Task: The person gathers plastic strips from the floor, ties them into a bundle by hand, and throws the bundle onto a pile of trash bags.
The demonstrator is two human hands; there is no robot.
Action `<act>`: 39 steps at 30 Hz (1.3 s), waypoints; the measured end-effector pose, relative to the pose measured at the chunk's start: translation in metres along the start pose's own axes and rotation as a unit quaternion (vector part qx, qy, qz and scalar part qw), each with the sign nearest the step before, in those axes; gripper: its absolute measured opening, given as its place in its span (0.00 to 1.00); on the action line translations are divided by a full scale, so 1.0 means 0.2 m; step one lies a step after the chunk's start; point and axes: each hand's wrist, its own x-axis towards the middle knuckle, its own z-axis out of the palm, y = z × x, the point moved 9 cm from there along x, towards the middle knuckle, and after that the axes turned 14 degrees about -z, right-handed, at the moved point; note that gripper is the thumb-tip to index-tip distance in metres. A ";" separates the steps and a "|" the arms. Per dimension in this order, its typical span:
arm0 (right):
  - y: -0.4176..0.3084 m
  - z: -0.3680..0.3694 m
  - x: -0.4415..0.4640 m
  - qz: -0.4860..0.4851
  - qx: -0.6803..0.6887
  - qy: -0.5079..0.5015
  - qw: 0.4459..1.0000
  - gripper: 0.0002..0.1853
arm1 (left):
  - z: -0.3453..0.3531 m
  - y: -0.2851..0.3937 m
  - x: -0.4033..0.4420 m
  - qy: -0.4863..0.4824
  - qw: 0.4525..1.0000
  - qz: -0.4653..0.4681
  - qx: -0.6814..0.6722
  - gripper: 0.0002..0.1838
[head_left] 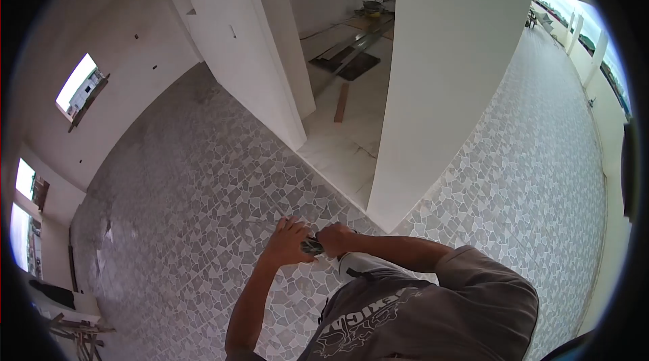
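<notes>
Both hands are close together in front of the body, over the patterned floor. My left hand is beside a small dark object, its fingers pointing up and a little apart; whether it touches the object is unclear. My right hand is closed round the right side of that dark object. What the object is cannot be made out. A thin light strip or line shows faintly beyond the left fingers.
White wall corner just ahead, with a doorway left of it. Inside lie a brown wood strip, a dark panel and a long metal bar. Wooden pieces stand at bottom left. Windows line the left wall.
</notes>
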 end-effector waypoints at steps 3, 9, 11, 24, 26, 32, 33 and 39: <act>0.15 -0.32 0.30 -0.025 0.003 0.022 0.999 0.20 | -0.25 -0.32 0.21 -0.024 0.999 -0.035 -0.025 0.52; 0.55 -0.80 0.80 -0.038 0.024 0.085 0.995 0.18 | -0.58 -0.88 0.69 -0.017 0.992 -0.078 -0.100 0.55; 0.72 -0.89 0.95 -0.023 0.045 0.090 0.995 0.18 | -0.61 -1.06 0.89 0.012 0.990 -0.068 -0.120 0.54; 2.17 -1.76 0.77 0.216 0.168 0.127 0.954 0.26 | -1.00 -1.17 2.79 -0.163 0.940 0.200 -0.221 0.58; 2.43 -1.80 0.60 0.251 0.215 0.177 0.927 0.26 | -1.00 -1.04 3.07 -0.198 0.907 0.235 -0.287 0.56; 3.08 -2.00 0.18 0.315 0.284 0.289 0.858 0.26 | -1.03 -0.61 3.93 -0.215 0.889 0.187 -0.359 0.51; 3.21 -2.05 0.10 0.327 0.297 0.298 0.846 0.27 | -1.04 -0.52 4.09 -0.218 0.877 0.183 -0.388 0.51; 3.82 -2.54 -0.25 0.310 0.313 0.365 0.820 0.25 | -1.32 -0.18 4.80 -0.202 0.805 0.116 -0.545 0.39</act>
